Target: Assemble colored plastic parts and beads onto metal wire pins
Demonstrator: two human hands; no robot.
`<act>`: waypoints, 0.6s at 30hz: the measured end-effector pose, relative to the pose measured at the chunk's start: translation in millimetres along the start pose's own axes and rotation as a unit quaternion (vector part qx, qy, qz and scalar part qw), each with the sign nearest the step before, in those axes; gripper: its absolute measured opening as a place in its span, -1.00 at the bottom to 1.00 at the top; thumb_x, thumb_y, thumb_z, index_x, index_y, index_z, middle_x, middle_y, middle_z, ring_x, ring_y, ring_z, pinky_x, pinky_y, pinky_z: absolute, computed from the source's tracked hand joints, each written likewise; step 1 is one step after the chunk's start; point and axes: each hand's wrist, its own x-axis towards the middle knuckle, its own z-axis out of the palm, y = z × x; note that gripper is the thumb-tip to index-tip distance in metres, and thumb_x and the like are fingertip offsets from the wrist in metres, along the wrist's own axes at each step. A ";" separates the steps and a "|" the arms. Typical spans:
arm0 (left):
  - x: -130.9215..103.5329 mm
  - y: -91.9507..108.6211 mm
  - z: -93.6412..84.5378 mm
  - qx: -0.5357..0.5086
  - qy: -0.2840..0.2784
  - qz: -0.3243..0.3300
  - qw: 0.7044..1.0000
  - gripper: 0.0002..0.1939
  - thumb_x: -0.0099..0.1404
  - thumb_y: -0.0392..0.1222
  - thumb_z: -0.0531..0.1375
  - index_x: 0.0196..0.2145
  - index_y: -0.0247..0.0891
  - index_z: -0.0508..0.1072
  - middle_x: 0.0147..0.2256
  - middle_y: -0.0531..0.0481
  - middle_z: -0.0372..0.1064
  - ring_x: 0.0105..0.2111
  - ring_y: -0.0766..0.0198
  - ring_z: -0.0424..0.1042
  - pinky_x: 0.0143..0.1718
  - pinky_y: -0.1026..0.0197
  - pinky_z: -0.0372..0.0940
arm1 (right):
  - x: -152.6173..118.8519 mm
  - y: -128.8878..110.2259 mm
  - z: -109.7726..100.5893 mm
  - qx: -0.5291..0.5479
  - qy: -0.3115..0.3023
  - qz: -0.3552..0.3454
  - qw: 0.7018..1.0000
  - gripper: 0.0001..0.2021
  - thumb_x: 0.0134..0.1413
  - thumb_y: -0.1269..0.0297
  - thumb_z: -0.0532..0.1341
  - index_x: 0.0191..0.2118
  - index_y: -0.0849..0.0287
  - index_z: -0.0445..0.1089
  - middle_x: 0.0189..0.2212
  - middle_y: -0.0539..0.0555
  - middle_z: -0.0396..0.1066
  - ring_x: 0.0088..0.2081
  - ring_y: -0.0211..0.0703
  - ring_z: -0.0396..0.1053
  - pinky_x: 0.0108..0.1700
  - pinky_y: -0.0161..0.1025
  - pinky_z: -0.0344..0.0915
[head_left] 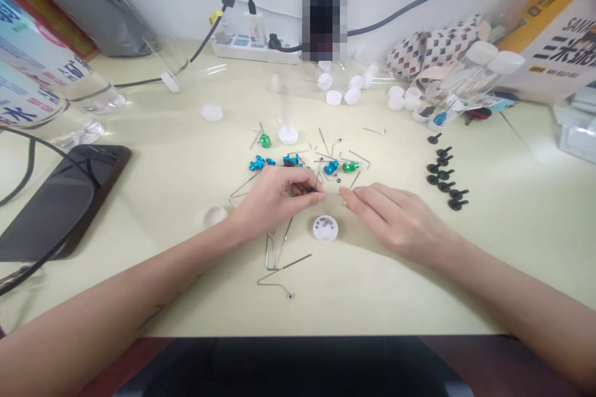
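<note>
My left hand (274, 198) is closed in a pinch around a small dark-blue piece (312, 190), mostly hidden by the fingers. My right hand (395, 217) is closed too, its fingertips at the end of a thin metal rod (332, 193) that reaches toward the left fingertips. Just below the hands sits a white cap (325, 229) holding several tiny dark parts. Behind them lie blue metal fittings (331, 167), green fittings (351, 167) and several small hex keys (359, 159). More bent metal rods (285, 242) lie below my left hand.
Black thumb screws (446, 173) form a cluster at the right. White caps (333, 97) and clear tubes (479, 80) are toward the back. A phone (65, 198) and water bottles (46, 93) occupy the left. A power strip (254, 49) stands against the wall.
</note>
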 end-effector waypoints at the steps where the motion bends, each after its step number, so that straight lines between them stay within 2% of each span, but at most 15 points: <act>1: 0.0 -0.2 -0.3 -0.002 0.000 0.000 1.000 -0.89 0.21 -0.24 0.19 -0.37 -0.28 0.51 -0.41 0.00 0.47 -0.44 0.31 0.41 -0.36 0.27 0.36 | 0.1 0.3 -1.1 -0.007 0.005 -0.010 1.000 -0.78 0.14 0.56 0.08 -0.09 0.43 0.32 -0.45 0.13 0.41 -0.44 -0.16 0.36 -0.48 -0.24 0.33; 6: -0.1 -1.1 -0.2 -0.012 0.001 -0.006 1.000 -0.88 0.20 -0.22 0.20 -0.36 -0.29 0.51 -0.40 -0.02 0.47 -0.43 0.30 0.42 -0.35 0.25 0.37 | -1.2 0.8 -2.0 -0.007 0.012 -0.023 1.000 -0.79 0.12 0.58 0.11 -0.11 0.47 0.33 -0.42 0.17 0.44 -0.41 -0.16 0.38 -0.48 -0.26 0.35; 18: -1.9 0.1 3.6 -0.028 -0.006 -0.012 1.000 -0.87 0.17 -0.18 0.24 -0.35 -0.29 0.52 -0.38 -0.02 0.49 -0.42 0.28 0.45 -0.33 0.25 0.38 | 0.7 0.1 -3.8 0.054 0.033 0.000 0.998 -0.80 0.15 0.60 0.04 -0.16 0.37 0.35 -0.42 0.13 0.44 -0.39 -0.19 0.41 -0.38 -0.27 0.39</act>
